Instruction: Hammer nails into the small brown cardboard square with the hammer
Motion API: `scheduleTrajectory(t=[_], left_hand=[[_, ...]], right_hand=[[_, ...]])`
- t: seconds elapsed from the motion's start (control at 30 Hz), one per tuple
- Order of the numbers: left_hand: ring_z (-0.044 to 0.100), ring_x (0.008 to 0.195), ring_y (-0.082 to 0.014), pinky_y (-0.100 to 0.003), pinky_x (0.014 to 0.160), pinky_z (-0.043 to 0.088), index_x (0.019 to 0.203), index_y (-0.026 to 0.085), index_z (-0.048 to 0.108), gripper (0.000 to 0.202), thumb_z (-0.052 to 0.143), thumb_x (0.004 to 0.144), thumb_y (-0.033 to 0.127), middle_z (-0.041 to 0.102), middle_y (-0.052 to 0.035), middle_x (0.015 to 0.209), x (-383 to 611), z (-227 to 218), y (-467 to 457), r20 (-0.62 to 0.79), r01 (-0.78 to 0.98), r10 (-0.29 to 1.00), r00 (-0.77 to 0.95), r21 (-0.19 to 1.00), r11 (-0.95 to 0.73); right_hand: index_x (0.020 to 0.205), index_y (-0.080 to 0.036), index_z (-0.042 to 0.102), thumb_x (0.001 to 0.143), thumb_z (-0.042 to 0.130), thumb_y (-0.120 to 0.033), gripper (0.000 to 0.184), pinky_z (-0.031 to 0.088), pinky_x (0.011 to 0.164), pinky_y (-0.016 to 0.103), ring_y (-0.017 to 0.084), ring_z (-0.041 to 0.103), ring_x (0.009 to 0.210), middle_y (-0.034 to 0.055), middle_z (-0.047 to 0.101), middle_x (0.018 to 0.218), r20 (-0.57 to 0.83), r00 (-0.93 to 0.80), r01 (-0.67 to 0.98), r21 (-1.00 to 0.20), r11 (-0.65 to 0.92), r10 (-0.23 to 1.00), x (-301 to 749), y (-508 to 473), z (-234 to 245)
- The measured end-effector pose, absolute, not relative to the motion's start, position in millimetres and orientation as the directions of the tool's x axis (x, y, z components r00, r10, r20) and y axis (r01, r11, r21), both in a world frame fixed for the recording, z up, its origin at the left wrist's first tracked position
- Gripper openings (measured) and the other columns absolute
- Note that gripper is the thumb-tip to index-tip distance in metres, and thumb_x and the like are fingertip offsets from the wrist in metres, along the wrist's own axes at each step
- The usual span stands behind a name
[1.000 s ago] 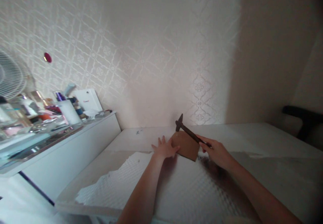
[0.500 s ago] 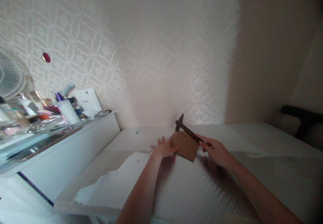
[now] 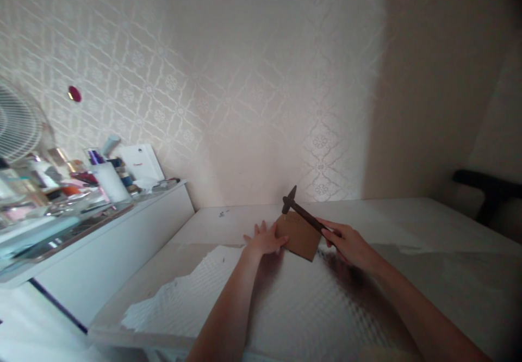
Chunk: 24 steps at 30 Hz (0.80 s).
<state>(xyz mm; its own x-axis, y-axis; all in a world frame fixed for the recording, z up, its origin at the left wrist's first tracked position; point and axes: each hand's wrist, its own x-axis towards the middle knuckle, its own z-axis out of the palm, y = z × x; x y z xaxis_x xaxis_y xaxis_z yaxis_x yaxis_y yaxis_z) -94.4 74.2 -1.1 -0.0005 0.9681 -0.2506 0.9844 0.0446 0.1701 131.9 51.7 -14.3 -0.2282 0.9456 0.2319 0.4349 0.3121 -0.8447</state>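
Observation:
My right hand [image 3: 346, 242] is wrapped round the handle of a hammer [image 3: 306, 214]. The hammer's dark head is over the far left corner of a flat brown board [image 3: 300, 237]. Right under the head a small pale point shows, too small to name for certain. At the board's left edge, my left hand [image 3: 264, 241] lies with its fingers spread, its thumb resting on the board. The board lies at a slant on a white textured sheet [image 3: 302, 297], and its right edge is near my right hand.
The sheet covers part of a white table [image 3: 408, 215] against a patterned wall. Several tiny dark bits [image 3: 223, 213] lie near the table's back edge. To the left, a white cabinet [image 3: 122, 242] bears bottles [image 3: 110, 181] and a fan [image 3: 18, 123]. A black armrest [image 3: 481, 182] stands at right.
The hammer head is very slightly lower and further left, nearer the board's corner. My left hand and the board stay in place.

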Motion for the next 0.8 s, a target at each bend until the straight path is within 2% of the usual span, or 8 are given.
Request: scheduleTrajectory(t=[0.8], left_hand=[[-0.001, 0.136, -0.0378, -0.071, 0.098, 0.01, 0.144, 0.032, 0.012, 0.081, 0.026, 0.077, 0.074, -0.002, -0.0092, 0.151, -95.2, -0.8, 74.4, -0.266, 0.986, 0.964, 0.005, 0.162, 0.04]], right_hand=[[0.136, -0.018, 0.043, 0.086, 0.037, -0.033, 0.053, 0.03, 0.034, 0.019, 0.007, 0.037, 0.037, -0.0026, 0.048, 0.063, 0.071, -0.194, 0.447, -0.881, 0.153, 0.978, 129.8, 48.3, -8.0]])
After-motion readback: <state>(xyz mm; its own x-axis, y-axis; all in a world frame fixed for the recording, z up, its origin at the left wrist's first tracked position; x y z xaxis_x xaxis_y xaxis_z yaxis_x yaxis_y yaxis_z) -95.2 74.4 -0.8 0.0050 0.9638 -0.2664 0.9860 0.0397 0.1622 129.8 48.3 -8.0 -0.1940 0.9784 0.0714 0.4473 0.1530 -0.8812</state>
